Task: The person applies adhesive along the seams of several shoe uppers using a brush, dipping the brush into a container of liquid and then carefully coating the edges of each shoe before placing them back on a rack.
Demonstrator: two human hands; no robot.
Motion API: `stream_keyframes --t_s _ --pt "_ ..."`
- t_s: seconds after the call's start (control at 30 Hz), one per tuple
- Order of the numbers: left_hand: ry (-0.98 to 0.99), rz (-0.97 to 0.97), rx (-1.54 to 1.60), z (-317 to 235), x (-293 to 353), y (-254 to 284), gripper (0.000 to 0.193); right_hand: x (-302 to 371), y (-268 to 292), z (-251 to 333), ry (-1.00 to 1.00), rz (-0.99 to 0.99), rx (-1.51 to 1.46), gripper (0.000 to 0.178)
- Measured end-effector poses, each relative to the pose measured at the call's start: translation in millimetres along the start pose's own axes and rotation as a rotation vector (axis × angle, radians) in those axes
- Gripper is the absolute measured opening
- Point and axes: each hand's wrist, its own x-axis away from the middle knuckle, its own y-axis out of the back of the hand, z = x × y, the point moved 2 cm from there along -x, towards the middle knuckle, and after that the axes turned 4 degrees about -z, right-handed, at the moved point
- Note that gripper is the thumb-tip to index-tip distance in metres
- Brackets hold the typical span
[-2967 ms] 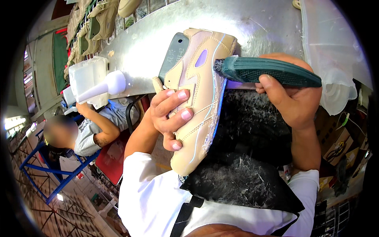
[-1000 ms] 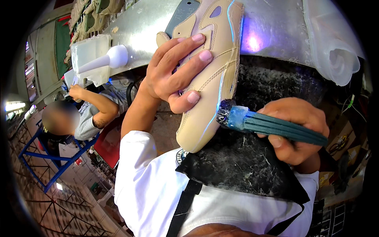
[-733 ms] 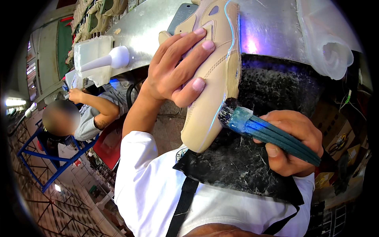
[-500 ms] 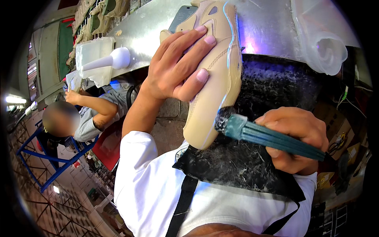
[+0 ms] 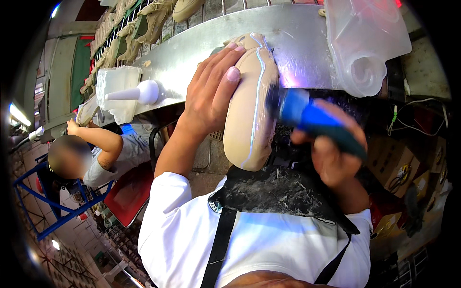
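Observation:
A beige shoe upper (image 5: 242, 125), stretched smooth and full, lies lengthwise in front of me with its rounded end toward my body. A bright bluish line runs along its right side. My left hand (image 5: 211, 86) grips it from the left, fingers laid over its top. In my right hand (image 5: 336, 149) is a thick-handled brush (image 5: 312, 115), blurred by motion and looking blue and dark green. Its dark bristle end meets the right side of the upper, just beside the line. The fingers behind the handle are partly hidden.
A metal bench (image 5: 182, 53) crosses ahead, bearing a white nozzle-like piece (image 5: 144, 92) by a translucent container (image 5: 115, 89) and a larger clear plastic container (image 5: 367, 43) at right. Shoes (image 5: 153, 21) hang on a rack beyond. Another person (image 5: 115, 149) sits at left; a red chair (image 5: 127, 192) is nearby.
My right hand has carried the brush upward along the upper's right side, away from the rounded end. The upper and my left hand sit slightly lower relative to the bench; the view has shifted.

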Motion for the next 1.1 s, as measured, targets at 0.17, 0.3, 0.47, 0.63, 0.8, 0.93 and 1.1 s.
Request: stream_keyframes --t_s 0.17,0.3,0.47,0.63,0.8,0.93,1.1 --pt "0.147 0.058 0.095 6.1 8.4 3.2 0.049 -17.4 18.8 25.3 0.161 0.406 0.011 0.030" --pt "-0.004 0.030 0.051 3.3 -2.5 3.1 0.046 -43.1 28.9 31.4 -0.237 -0.044 0.074 0.028" --pt "-0.277 -0.120 -0.043 4.1 -9.5 2.1 0.049 -59.0 23.2 40.4 -0.267 0.065 0.135 0.038" --pt "-0.343 -0.124 -0.043 3.8 -15.9 4.3 0.049 -60.0 24.1 51.8 0.041 0.368 0.172 0.037" --pt "-0.322 -0.098 -0.072 3.5 -21.6 6.5 0.053 -51.3 20.6 56.5 0.288 0.437 0.368 0.037" --pt "-0.280 -0.100 -0.059 5.2 -26.3 4.5 0.060 -36.9 10.1 69.6 0.387 0.363 0.557 0.028" --pt "-0.208 -0.051 -0.062 0.0 -40.5 8.0 0.070 -31.0 3.1 81.9 0.512 0.322 0.729 0.022"
